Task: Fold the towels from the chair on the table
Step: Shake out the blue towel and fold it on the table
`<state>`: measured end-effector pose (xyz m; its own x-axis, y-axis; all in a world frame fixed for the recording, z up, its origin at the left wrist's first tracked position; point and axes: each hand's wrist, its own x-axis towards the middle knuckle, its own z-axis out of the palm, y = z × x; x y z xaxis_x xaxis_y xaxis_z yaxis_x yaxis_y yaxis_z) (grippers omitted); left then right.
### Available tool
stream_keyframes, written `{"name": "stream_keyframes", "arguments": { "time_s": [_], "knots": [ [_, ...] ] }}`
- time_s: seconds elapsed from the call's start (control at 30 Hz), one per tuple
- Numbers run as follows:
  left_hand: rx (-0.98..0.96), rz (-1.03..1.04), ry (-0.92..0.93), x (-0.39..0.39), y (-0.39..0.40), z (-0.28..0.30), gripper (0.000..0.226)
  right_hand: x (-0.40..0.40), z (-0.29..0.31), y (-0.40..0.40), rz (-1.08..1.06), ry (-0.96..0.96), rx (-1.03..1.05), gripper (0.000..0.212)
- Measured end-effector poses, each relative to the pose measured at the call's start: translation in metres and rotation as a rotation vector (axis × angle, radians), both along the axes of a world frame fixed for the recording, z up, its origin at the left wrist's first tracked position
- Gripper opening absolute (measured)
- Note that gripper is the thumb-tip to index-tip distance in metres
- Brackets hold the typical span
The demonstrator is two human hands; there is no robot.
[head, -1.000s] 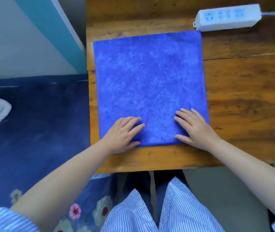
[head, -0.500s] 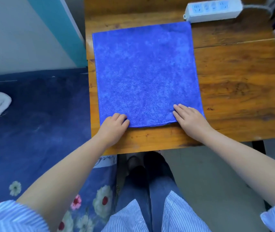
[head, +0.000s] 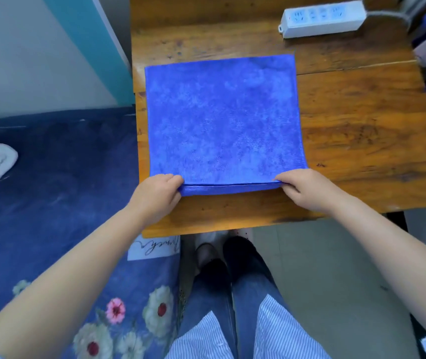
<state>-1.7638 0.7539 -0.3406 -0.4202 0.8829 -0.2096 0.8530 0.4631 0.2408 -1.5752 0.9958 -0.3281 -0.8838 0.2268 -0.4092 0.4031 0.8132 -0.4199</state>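
left hand (head: 156, 194) fingers pinched near-left corner of blue towel (head: 222, 120) | right hand (head: 304, 190) fingers pinched near-right corner | near edge lifted slightly, rest flat on wooden bench (head: 357, 130) | power strip (head: 323, 18) at far edge

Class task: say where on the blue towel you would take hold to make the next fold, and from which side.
Probably pinch the blue towel at its two near corners, from the table's near edge. It lies flat, and the left hand and right hand already lift that edge there.
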Motion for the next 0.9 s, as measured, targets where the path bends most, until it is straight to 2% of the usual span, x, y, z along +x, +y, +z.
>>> {"name": "stream_keyframes", "arguments": {
  "time_s": [0.07,0.13,0.23,0.3,0.37,0.47,0.6,0.73,0.9],
  "knots": [
    [-0.182,0.006,-0.110,-0.004,-0.005,0.001,0.019,-0.001,0.008,0.001,-0.059,-0.128,-0.111,0.015],
    [-0.283,-0.009,-0.199,-0.004,-0.008,0.005,0.012,-0.003,0.013,0.000,-0.090,-0.290,-0.216,0.018],
    [-0.373,-0.007,-0.457,-0.004,-0.017,0.009,0.031,-0.004,0.017,-0.002,-0.142,-0.515,-0.337,0.027],
    [-0.410,0.033,-0.585,-0.006,-0.021,0.013,0.040,-0.004,0.019,0.002,-0.167,-0.579,-0.368,0.033],
    [-0.432,0.071,-0.639,-0.010,-0.027,0.016,0.041,-0.005,0.024,0.005,-0.168,-0.597,-0.364,0.031],
    [-0.398,0.167,-0.719,-0.026,-0.032,0.020,0.034,-0.014,0.032,0.011,-0.155,-0.548,-0.315,0.019],
    [-0.182,0.390,-0.827,-0.050,-0.027,0.028,0.024,-0.040,0.040,0.023,-0.195,-0.349,-0.159,0.011],
    [-0.016,0.532,-0.829,-0.076,-0.004,0.032,0.028,-0.067,0.041,0.040,-0.276,-0.142,-0.021,0.020],
    [0.069,0.631,-0.806,-0.104,0.014,0.023,0.017,-0.093,0.038,0.063,-0.425,0.034,-0.048,0.024]
  ]
}}
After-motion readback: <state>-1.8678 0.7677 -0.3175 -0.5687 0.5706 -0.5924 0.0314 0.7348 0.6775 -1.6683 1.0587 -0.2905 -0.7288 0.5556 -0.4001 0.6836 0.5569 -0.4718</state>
